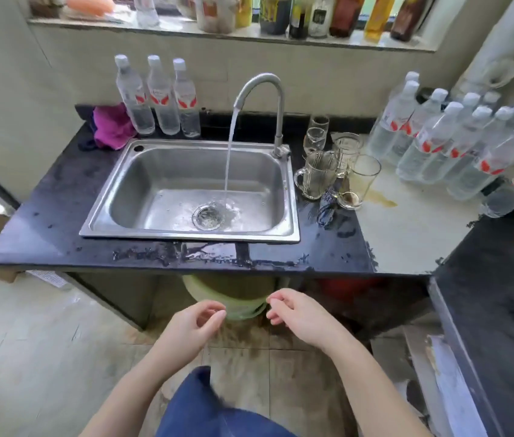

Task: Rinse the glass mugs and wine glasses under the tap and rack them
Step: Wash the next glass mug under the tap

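Mugs (315,175) and wine glasses (314,138) cluster on the counter (44,222) right of the sink (192,190), well apart from both hands. I see the left hand (197,323) and right hand (296,313) low before the counter edge, near each other, fingers loosely curled, holding nothing. Tap (265,99) runs into the sink. Brown spill (381,200) beside the glassware. Water bottles (158,96) behind the sink and at right carry red-marked labels, unreadable. Pink cloth (112,126) at left. Tiled floor.

Bare forearms, no sleeves; blue denim trousers (205,411).
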`<state>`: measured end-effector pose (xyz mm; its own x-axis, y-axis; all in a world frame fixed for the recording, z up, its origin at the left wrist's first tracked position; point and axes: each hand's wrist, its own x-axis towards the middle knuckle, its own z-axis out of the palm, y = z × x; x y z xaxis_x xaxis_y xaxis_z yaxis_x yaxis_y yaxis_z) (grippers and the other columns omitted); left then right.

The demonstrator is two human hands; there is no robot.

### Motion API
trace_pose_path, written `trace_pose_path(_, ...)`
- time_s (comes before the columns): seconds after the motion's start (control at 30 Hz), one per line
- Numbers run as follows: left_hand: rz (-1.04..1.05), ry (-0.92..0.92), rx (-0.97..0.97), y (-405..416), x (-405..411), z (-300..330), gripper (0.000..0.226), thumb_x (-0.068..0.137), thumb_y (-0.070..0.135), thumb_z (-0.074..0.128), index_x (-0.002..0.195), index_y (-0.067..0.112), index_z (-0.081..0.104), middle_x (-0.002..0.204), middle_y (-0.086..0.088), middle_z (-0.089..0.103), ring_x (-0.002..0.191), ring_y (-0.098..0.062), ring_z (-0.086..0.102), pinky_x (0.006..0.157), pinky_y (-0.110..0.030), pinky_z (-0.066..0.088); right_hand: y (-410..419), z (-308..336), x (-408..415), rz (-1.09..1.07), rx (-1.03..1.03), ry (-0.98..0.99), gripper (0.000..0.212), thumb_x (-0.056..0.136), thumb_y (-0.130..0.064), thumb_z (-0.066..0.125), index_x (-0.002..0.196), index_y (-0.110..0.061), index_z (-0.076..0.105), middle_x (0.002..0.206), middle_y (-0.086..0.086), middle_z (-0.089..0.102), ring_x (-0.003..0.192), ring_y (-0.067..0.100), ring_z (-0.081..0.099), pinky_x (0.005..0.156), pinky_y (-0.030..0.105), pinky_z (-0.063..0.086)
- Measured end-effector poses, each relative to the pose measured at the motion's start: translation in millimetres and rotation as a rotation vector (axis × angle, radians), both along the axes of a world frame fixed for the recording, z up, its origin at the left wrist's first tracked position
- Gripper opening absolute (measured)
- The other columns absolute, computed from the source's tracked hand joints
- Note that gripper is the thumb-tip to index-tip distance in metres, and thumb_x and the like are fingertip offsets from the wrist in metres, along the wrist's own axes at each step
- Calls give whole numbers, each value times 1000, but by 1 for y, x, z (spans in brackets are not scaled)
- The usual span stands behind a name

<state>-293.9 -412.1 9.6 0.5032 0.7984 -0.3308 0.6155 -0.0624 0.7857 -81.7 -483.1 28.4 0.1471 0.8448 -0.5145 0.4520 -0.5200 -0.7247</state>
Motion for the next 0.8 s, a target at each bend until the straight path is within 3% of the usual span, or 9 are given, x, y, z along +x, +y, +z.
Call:
trace_pose_path(0.17,-118,-12,-14,109,38,-7,8,92,29,57,94,34,63,91,6,70,88,-7,64,80,-19,49,83,-10,36,-151,11,18,25,100,-34,39,114,-23,57,100,-9,67,91,4,65,91,28,51)
trace_pose_path(0.3,-173,-33,-5,195,73,3,10,92,26,58,90,35,62,90,3,69,86,-16,65,80,-30,51,139,-7,68,-330,-12,33,23,100,-34,39,113,-25,55,96,-11,66,88,4,64,85,25,49)
trace_pose_path(0.43,-324,-10,38,265,125,6,7,93,25,56,94,29,62,94,0,70,86,-17,65,82,-32,51,173,-8,95,-531,-1,46,22,100,-29,41,108,-19,59,94,-5,67,86,7,64,83,26,50)
trace_pose_path(0.5,-406,-2,58,282,155,0,8,93,29,56,97,28,63,94,3,69,85,-13,65,80,-32,52,178,-10,118,-628,-32,17,22,100,-25,41,108,-16,60,93,-3,67,83,8,65,77,24,50)
trace_pose_path(0.6,-491,17,82,291,198,-12,15,94,32,53,104,26,63,98,6,68,84,-7,63,69,-20,48,177,-17,161,-857,-24,-29,25,99,-23,42,108,-10,62,88,-1,68,78,14,66,77,29,50)
trace_pose_path(0.7,-544,47,83,283,233,-23,20,96,31,50,110,23,63,100,9,63,84,-3,58,70,-11,43,173,-12,203,-1017,11,-187,21,97,-22,47,109,-9,59,92,3,68,80,20,65,84,36,52)
trace_pose_path(0.8,-626,110,95,266,256,-39,28,96,35,48,118,22,59,111,7,56,93,-6,56,81,-17,44,171,1,224,-1040,73,-408,25,92,-18,53,116,-12,47,107,5,60,92,25,60,80,32,46)
